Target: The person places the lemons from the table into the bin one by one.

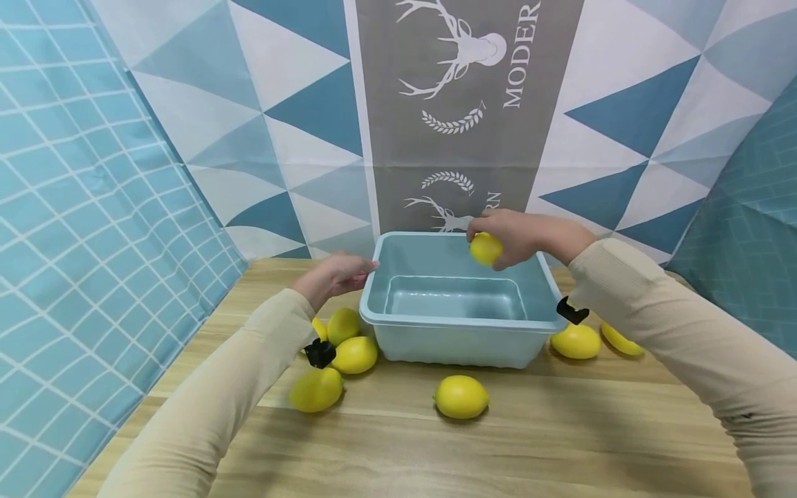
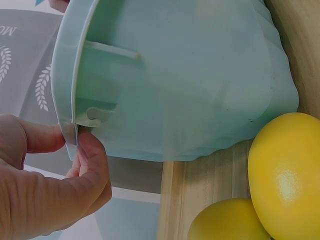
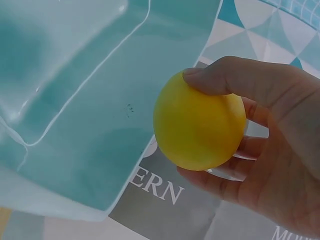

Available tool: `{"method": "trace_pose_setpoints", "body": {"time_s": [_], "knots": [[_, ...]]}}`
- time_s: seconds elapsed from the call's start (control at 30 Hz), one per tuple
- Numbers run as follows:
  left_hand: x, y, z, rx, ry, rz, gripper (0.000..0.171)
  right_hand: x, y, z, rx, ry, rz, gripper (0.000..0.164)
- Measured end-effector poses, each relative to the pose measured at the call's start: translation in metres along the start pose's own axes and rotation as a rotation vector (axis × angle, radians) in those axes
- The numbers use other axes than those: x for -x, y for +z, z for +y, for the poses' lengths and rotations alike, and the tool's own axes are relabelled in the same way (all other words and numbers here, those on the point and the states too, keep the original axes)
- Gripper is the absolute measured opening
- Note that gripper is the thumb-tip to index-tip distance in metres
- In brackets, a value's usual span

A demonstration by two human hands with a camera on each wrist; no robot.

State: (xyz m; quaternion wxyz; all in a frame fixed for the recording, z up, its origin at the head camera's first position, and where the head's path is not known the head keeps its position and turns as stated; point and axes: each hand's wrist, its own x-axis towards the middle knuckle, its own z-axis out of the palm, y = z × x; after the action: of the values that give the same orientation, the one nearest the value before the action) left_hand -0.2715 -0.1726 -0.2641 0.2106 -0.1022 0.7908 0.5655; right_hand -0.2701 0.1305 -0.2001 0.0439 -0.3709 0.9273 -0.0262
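Observation:
A light blue plastic bin (image 1: 461,344) stands on the wooden table, and no lemon shows inside it. My left hand (image 1: 341,272) pinches the bin's left rim between thumb and fingers; the left wrist view shows this hand (image 2: 60,185) with the thumb outside and fingertips under the lip. Over the bin's back right part, my right hand (image 1: 513,235) holds a yellow lemon (image 1: 485,249). In the right wrist view the thumb lies on one side of that lemon (image 3: 200,125) and the fingers curl round the other.
One lemon (image 1: 461,397) lies in front of the bin. Several more, among them a lemon (image 1: 316,389), cluster at its left. To the right are a lemon (image 1: 575,342) and another lemon (image 1: 621,340), partly behind my sleeve. A patterned wall cloth (image 1: 311,124) rises behind the table.

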Motion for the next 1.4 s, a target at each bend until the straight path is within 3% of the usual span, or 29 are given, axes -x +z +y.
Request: {"method": "trace_pose_setpoints", "body": {"time_s": [1.13,1.4], "knots": [[0.000,0.001,-0.001,0.008,0.021,0.012,0.050,-0.023,0.009,0.007,-0.018,0.067,-0.063,0.053],[-0.002,0.001,-0.003,-0.008,0.000,0.029,0.047,-0.028,0.016,0.011,-0.032,0.073,-0.065,0.053]]}}
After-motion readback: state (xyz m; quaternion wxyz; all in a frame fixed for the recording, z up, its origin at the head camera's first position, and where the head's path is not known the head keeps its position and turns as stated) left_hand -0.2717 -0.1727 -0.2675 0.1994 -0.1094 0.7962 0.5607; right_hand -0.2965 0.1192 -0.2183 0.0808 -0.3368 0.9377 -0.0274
